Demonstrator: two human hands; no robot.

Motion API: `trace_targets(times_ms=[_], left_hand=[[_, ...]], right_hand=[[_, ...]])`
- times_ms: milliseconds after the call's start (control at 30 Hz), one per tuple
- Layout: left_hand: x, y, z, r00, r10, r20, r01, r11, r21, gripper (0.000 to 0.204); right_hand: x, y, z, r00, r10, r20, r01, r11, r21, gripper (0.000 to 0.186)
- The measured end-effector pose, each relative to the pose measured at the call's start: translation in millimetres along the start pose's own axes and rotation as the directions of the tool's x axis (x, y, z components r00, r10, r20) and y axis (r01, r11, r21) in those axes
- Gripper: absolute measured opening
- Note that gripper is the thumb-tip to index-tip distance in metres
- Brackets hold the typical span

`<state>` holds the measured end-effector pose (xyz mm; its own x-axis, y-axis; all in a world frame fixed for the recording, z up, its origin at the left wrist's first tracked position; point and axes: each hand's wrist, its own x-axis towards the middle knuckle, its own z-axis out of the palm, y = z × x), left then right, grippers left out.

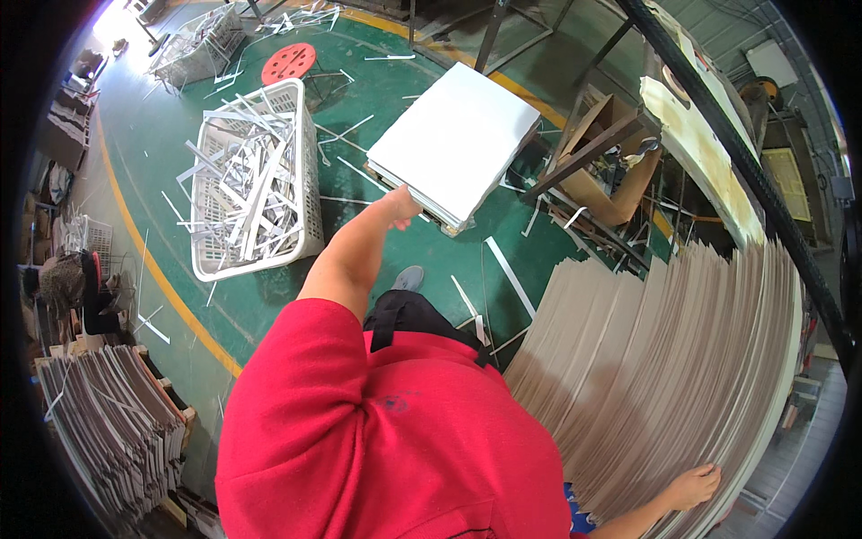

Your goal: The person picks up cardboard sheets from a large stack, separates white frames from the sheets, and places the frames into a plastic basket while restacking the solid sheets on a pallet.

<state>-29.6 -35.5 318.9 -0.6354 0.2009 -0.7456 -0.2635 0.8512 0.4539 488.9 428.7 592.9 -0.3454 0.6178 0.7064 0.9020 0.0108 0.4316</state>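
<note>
My left hand (400, 205) reaches out ahead and grips the near edge of a thick stack of white sheets (458, 135), which lies on a low pallet on the green floor. My right hand (696, 485) is at the lower right, fingers curled over the top edge of a long row of grey-brown boards (664, 359) that stand on edge and lean like a fan. My red shirt fills the lower middle of the picture, and a grey shoe (409, 278) shows below my left arm.
A white plastic basket (305, 193) full of white offcut strips stands left of the sheets, with a red round stool (288, 63) behind it. Loose strips litter the floor. Cardboard boxes (600, 184) and a metal frame are at right. More stacked boards (112, 422) lie at lower left.
</note>
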Motion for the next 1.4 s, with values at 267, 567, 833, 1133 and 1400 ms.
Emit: trace_targets(times_ms=[267,567,833,1133,1400], left_hand=[[20.9,15.4,-1.4,0.998,0.029,-0.063,-0.034,0.995,-0.090,0.081],[55.8,-17.0,10.1,0.993,0.078,0.087,-0.079,0.997,0.003,0.069],[86.2,-65.2,46.6,0.979,0.002,0.205,-0.051,0.971,0.232,0.064],[74.0,-64.9,68.5,0.945,0.118,0.305,-0.228,0.907,0.354,0.061],[51.7,-51.0,110.5,0.939,0.051,0.339,-0.148,0.953,0.265,0.061]], right_hand=[[-0.2,7.6,18.9,0.996,-0.027,-0.085,0.028,0.999,0.019,0.031],[0.0,1.5,9.2,0.999,0.027,-0.033,-0.025,0.998,0.059,0.033],[11.2,-0.4,-13.4,0.952,0.008,0.307,-0.021,0.999,0.040,0.041],[36.2,18.9,18.4,0.992,-0.087,0.090,0.049,0.931,0.361,0.042],[78.3,12.9,29.6,0.987,-0.160,-0.002,0.158,0.974,0.165,0.042]])
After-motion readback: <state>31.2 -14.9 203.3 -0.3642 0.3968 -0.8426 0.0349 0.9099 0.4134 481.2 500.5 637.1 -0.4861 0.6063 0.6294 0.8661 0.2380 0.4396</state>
